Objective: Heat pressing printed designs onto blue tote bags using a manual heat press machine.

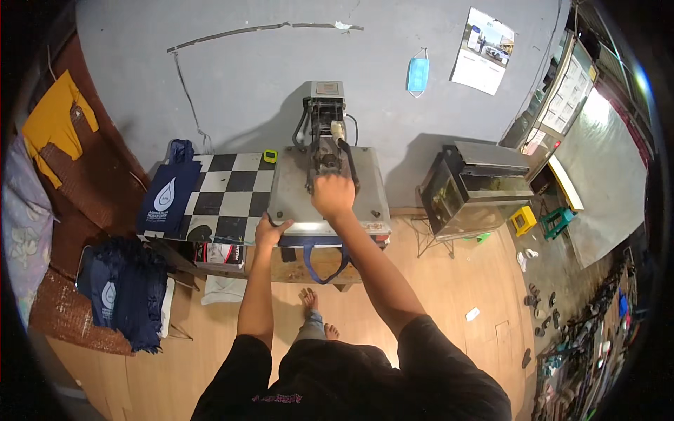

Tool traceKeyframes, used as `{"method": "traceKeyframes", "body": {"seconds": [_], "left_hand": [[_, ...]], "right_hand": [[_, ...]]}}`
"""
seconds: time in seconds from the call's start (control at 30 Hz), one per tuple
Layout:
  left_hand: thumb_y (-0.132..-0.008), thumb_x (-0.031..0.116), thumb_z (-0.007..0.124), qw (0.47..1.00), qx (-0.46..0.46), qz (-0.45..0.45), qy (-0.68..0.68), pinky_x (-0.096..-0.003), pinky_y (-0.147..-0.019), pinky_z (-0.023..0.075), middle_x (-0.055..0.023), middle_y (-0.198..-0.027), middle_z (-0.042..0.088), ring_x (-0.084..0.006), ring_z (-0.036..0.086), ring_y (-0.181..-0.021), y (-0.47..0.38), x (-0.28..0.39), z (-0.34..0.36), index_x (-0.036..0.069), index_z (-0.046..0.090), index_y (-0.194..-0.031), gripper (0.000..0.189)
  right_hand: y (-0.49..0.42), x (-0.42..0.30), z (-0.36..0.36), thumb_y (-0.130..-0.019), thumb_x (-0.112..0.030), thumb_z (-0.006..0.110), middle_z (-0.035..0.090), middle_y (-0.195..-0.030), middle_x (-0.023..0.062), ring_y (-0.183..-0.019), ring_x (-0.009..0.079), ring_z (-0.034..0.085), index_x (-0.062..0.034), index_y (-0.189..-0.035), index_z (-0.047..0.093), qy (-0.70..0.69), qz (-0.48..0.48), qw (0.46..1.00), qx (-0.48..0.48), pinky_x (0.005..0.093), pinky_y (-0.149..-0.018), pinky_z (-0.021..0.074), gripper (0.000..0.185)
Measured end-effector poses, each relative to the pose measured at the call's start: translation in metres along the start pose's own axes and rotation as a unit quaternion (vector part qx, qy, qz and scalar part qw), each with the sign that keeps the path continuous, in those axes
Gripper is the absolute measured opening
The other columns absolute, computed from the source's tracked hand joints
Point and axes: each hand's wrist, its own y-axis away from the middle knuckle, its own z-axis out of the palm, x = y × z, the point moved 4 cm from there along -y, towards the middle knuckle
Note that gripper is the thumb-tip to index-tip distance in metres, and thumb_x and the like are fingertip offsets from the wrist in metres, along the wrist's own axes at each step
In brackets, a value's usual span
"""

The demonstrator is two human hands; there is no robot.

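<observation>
A heat press (330,152) with a broad metal upper plate (295,194) stands before me against the wall, its plate down. My right hand (334,196) is a fist around the press's lever, whose grip the fingers hide. At the plate's front left corner, my left hand (271,230) clasps the edge, with the thumb apart from the fingers. Below the plate's front edge shows a strip of dark blue fabric bag (303,241); its handle loop (321,276) hangs down in front. The rest of that bag is hidden under the plate.
Left of the press, a printed navy tote bag (168,197) lies on a checkered tabletop (226,202) near a yellow-green timer (270,156). More navy bags (126,294) are heaped on a chair at lower left. A glass aquarium (474,194) stands to the right.
</observation>
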Motion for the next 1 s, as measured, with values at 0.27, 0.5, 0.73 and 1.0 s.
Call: {"method": "traceKeyframes", "body": {"seconds": [0.27, 0.5, 0.73, 1.0], "left_hand": [[-0.064, 0.047, 0.082, 0.999, 0.021, 0.006, -0.040, -0.0349, -0.079, 0.0505, -0.0149, -0.094, 0.070, -0.0279, 0.067, -0.089, 0.003, -0.005, 0.003, 0.001, 0.062, -0.107, 0.066], [-0.062, 0.046, 0.083, 0.998, 0.035, 0.023, -0.047, -0.0346, -0.077, 0.0510, -0.0128, -0.094, 0.070, -0.0256, 0.068, -0.085, -0.004, -0.015, 0.000, 0.003, 0.064, -0.106, 0.064], [-0.056, 0.048, 0.085, 1.000, 0.007, -0.022, -0.019, -0.0360, -0.077, 0.0517, -0.0130, -0.091, 0.071, -0.0269, 0.068, -0.086, -0.003, 0.000, -0.007, 0.003, 0.065, -0.104, 0.069], [-0.057, 0.045, 0.085, 1.000, 0.015, -0.023, 0.006, -0.0346, -0.076, 0.0514, -0.0116, -0.092, 0.071, -0.0255, 0.068, -0.085, 0.007, 0.006, -0.010, 0.004, 0.065, -0.107, 0.067]], "right_hand": [[0.017, 0.000, 0.019, -0.070, -0.018, 0.060, 0.067, -0.070, 0.0097, -0.067, 0.0251, 0.066, -0.0128, -0.066, 0.067, -0.028, 0.001, 0.999, -0.023, 0.0383, -0.065, 0.0476, 0.009], [0.013, 0.001, 0.019, -0.067, -0.017, 0.062, 0.067, -0.070, 0.0118, -0.067, 0.0269, 0.067, -0.0112, -0.068, 0.068, -0.032, -0.005, 0.999, -0.020, 0.0382, -0.062, 0.0502, 0.008], [0.006, 0.002, 0.015, -0.067, -0.016, 0.062, 0.068, -0.072, 0.0130, -0.069, 0.0280, 0.068, -0.0101, -0.070, 0.070, -0.034, 0.005, 0.997, -0.068, 0.0377, -0.063, 0.0517, 0.011], [0.004, 0.002, 0.010, -0.066, -0.016, 0.062, 0.068, -0.073, 0.0139, -0.070, 0.0290, 0.069, -0.0098, -0.069, 0.070, -0.029, 0.004, 0.996, -0.082, 0.0384, -0.062, 0.0519, 0.011]]}}
